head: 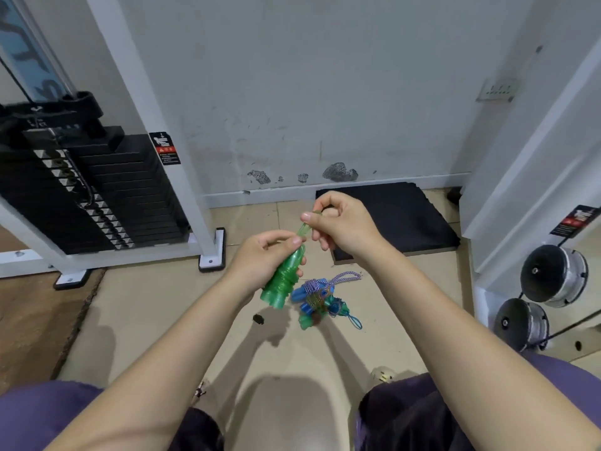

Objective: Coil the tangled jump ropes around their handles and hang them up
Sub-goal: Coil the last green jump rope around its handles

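The left hand (263,255) grips translucent green plastic jump-rope handles (283,278) wound with cord; the right hand (338,222) pinches the green cord end (304,226). Bare tiled floor (156,307) lies below.

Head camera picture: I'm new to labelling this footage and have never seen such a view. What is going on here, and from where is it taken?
There is no robot here. A camera worn on a person's head looks forward and down, so both forearms reach in from below. The left hand grips a pair of green handles with green rope wound round them. The right hand pinches the loose rope end just above them. On the tiled floor lies a pile of other jump ropes, blue, green and a purple-white cord. At the left stands a weight-stack machine, behind the hands a black mat, at the right round weights.
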Available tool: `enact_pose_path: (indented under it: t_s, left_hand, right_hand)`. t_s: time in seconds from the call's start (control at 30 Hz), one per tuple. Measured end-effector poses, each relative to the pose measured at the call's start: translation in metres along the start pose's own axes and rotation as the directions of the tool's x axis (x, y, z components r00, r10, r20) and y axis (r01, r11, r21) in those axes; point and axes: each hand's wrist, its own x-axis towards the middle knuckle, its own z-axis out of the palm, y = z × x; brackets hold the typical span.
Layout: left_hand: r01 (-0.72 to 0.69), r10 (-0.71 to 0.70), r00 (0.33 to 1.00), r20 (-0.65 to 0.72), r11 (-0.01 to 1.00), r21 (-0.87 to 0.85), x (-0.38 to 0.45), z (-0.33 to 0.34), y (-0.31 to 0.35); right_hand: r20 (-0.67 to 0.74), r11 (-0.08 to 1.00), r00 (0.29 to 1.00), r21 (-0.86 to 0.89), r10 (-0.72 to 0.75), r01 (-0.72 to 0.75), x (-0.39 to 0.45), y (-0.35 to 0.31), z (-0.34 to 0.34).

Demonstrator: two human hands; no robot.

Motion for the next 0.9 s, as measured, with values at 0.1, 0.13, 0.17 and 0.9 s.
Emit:
enact_pose_path:
  t_s: [0.1,0.13,0.17,0.9]
  left_hand:
    - [0.056,-0.056,0.998,-0.015,0.998,0.005,0.031,0.017,-0.038]
    - [0.076,-0.075,0.997,-0.02,0.997,0.028,0.042,0.021,-0.053]
    - [0.098,-0.097,0.995,-0.03,0.994,0.049,0.054,0.026,-0.07]
    - [0.6,-0.591,0.786,-0.182,0.8,-0.01,0.175,0.011,-0.362]
  right_hand:
    - [-0.036,0.997,0.996,0.004,0.08,-0.08,0.018,0.042,-0.012]
    - [-0.049,0.994,0.993,0.012,0.108,-0.108,0.023,0.061,-0.015]
    - [-0.063,0.991,0.989,0.024,0.136,-0.135,0.027,0.082,-0.017]
    - [-0.19,0.673,0.724,-0.27,0.663,-0.688,0.049,0.438,-0.033]
